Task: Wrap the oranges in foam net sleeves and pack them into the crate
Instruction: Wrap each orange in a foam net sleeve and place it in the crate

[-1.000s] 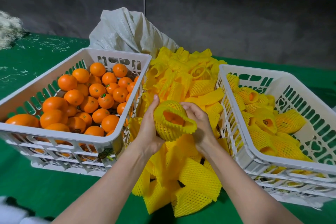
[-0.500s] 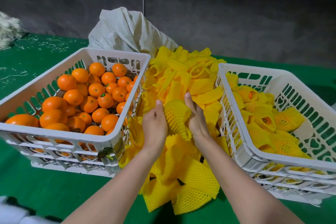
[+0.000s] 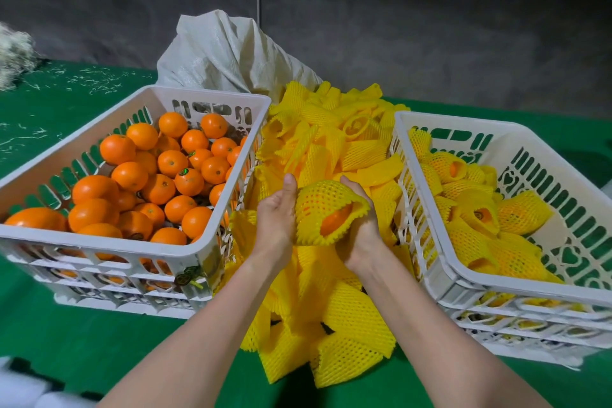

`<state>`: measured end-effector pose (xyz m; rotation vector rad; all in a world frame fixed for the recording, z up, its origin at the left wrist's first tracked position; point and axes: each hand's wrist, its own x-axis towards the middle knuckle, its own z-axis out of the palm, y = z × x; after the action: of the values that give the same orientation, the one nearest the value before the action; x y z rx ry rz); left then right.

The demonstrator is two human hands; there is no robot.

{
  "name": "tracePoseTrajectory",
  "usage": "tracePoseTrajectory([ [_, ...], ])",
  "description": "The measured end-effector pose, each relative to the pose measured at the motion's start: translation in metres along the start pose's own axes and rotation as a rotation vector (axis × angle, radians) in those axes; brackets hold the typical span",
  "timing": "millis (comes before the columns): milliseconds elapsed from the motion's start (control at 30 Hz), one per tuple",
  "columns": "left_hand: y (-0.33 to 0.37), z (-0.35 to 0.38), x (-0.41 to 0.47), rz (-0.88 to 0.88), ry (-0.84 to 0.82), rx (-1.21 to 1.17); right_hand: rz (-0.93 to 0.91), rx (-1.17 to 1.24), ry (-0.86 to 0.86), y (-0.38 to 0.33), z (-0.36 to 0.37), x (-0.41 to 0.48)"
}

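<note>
Between both hands sits an orange (image 3: pixel 336 220) inside a yellow foam net sleeve (image 3: pixel 319 205), its open end facing me. My left hand (image 3: pixel 276 219) holds the sleeve's left side with the thumb up. My right hand (image 3: pixel 359 232) cups it from the right and below. The hands hover over a pile of loose yellow sleeves (image 3: pixel 334 156). A white crate (image 3: pixel 109 242) on the left holds several bare oranges (image 3: pixel 159 175). A white crate (image 3: pixel 427 232) on the right holds several wrapped oranges (image 3: pixel 477 219).
A grey-white woven sack (image 3: pixel 225 56) lies behind the sleeve pile. The green table cover (image 3: pixel 59 338) spreads under everything. White shreds (image 3: pixel 13 50) lie at the far left. More sleeves (image 3: pixel 347 351) spill toward the table's near edge.
The wrapped orange has turned in my hands: its open end now faces me and the fruit shows. Half a second ago only netting showed. Both hands sit slightly lower.
</note>
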<state>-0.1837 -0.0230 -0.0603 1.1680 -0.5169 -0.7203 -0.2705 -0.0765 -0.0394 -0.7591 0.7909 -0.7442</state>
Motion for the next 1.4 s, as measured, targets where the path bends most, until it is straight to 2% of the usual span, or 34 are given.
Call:
tracePoseTrajectory([
  [133, 0.006, 0.001, 0.002, -0.014, -0.024, 0.030, 0.001, 0.002, -0.068, -0.002, -0.002, -0.002],
  [300, 0.013, 0.004, 0.001, -0.055, 0.013, 0.070, -0.066, -0.067, -0.049, -0.001, -0.002, -0.007],
  [367, 0.018, 0.000, 0.002, -0.250, -0.047, 0.066, -0.139, -0.147, -0.036, -0.003, -0.005, -0.007],
  [467, 0.028, -0.001, -0.002, -0.614, -0.241, -0.087, -0.332, -0.352, -0.009, -0.005, -0.008, -0.007],
  [533, 0.029, 0.001, -0.004, -0.679, -0.320, -0.158, -0.432, -0.455, -0.046, -0.006, -0.009, -0.009],
  [700, 0.026, -0.002, -0.004, -0.581, -0.415, -0.188, -0.495, -0.495, -0.063, -0.014, -0.011, -0.014],
  [900, 0.029, -0.010, -0.002, -0.541, -0.560, 0.096, -0.368, -0.556, -0.125, -0.023, -0.021, -0.013],
  [967, 0.032, -0.008, -0.005, -0.501, -0.581, 0.152, -0.382, -0.580, -0.115, -0.022, -0.022, -0.015],
  [1067, 0.032, -0.001, -0.008, -0.410, -0.522, 0.151, -0.486, -0.635, -0.070, -0.018, -0.024, -0.019],
  [1133, 0.032, 0.005, -0.010, -0.375, -0.468, 0.123, -0.373, -0.589, -0.128, -0.015, -0.027, -0.023],
  [1200, 0.032, 0.010, -0.009, -0.333, -0.441, 0.116, -0.252, -0.516, -0.257, -0.013, -0.031, -0.028],
  [1233, 0.031, 0.013, -0.008, -0.308, -0.430, 0.124, -0.244, -0.511, -0.305, -0.012, -0.033, -0.030],
  [1300, 0.032, 0.020, -0.007, -0.275, -0.394, 0.190, -0.295, -0.513, -0.311, -0.013, -0.037, -0.032],
  [1400, 0.032, 0.041, -0.009, -0.221, -0.322, 0.302, -0.408, -0.461, -0.225, -0.023, -0.044, -0.036],
])
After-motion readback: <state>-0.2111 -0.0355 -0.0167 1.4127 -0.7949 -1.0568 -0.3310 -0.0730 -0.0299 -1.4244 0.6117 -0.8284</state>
